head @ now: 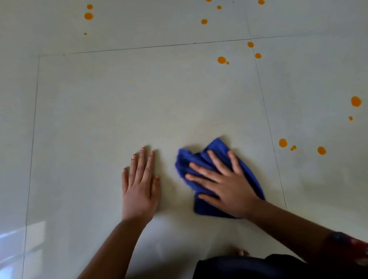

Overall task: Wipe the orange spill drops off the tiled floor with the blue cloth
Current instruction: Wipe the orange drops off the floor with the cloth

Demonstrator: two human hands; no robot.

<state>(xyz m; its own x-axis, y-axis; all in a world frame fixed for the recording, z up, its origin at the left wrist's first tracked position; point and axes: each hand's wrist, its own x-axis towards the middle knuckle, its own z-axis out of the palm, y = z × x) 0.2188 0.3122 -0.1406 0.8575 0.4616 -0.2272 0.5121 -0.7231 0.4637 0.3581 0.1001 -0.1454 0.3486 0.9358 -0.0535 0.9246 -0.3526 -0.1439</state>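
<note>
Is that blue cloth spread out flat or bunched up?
Bunched up: the blue cloth lies crumpled in folds under the right hand.

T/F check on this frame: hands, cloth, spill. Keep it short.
1. The right hand presses on the blue cloth with fingers spread. True.
2. The left hand pinches a corner of the cloth. False: the left hand lies flat on the bare tiled floor, apart from the cloth.
3. Orange drops lie on the tile to the right of the cloth. True.
4. The cloth is spread out as a neat flat square. False: it is bunched and creased under the hand.
</note>
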